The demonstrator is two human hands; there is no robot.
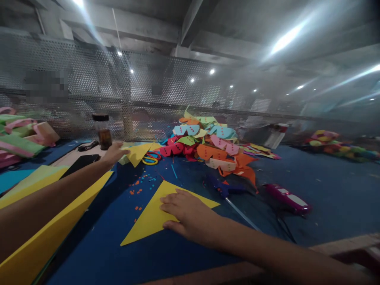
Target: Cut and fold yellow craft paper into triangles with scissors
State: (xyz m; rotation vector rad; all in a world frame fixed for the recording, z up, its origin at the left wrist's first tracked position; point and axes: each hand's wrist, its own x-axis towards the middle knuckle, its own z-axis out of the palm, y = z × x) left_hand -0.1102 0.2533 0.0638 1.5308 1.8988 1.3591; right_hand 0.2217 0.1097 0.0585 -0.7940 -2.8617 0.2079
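Hands well apart, the person works seated or standing close to a blue worktop (97, 241). Palm down, the right hand (190, 215) rests flat and unclenched on a yellow paper triangle (148, 225), which lies near the front. Reaching far forward, the left hand (113, 155) is beside a smaller yellow paper piece (136, 153); from here I cannot tell whether it grips it.

Beyond the worktop stands a perforated metal screen (154, 85), under a grey concrete ceiling (142, 12) with bright lamps (286, 39).

A brownish front edge (208, 273) runs just behind the triangle. Blue surface shows between the triangle and the large yellow sheets (74, 209) on the left, strewn partly with tiny paper dots (136, 192); a wider stretch opens at the far right.

Past the triangle, a heap of coloured cut paper (218, 146) crowds the middle, with scissors (145, 162) just left of it. A blue glue gun (218, 186) and a purple device (286, 198) hem in the right hand's side. Near the left arm are a black phone (80, 162) and a dark-lidded jar (104, 136).
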